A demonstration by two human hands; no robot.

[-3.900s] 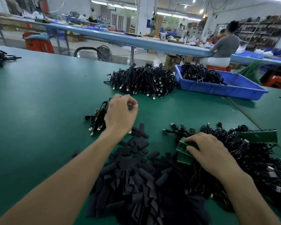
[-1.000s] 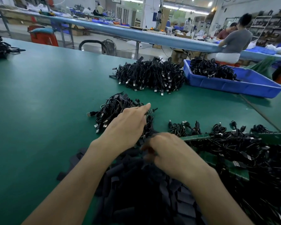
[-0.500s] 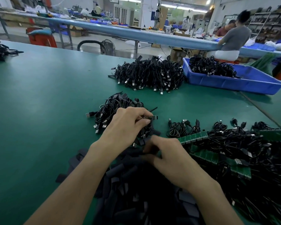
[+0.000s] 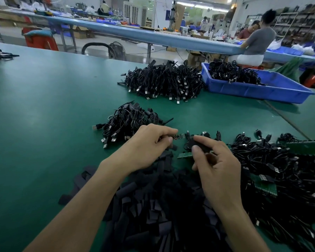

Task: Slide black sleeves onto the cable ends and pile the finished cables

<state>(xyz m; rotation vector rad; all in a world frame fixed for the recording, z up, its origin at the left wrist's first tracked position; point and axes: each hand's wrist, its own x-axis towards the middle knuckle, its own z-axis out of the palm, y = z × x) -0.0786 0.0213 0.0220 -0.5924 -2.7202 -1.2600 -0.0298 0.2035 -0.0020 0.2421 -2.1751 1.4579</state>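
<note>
My left hand [image 4: 149, 146] pinches a cable end [image 4: 178, 136], a small circuit board tip that points right. My right hand [image 4: 216, 160] pinches a black sleeve [image 4: 198, 144] just right of that tip, a small gap between them. A heap of loose black sleeves [image 4: 153, 206] lies under both forearms. A small pile of black cables [image 4: 129, 122] sits just beyond my left hand. A mass of black cables with green circuit strips [image 4: 280, 170] spreads to the right.
A larger cable pile [image 4: 164, 82] lies farther back on the green table [image 4: 44, 106]. A blue tray [image 4: 262, 88] holding cables stands at the back right. People sit at a long blue bench beyond.
My right hand has lifted off the sleeve heap with a sleeve and come up level with the cable end in my left hand. My left hand has barely moved.
</note>
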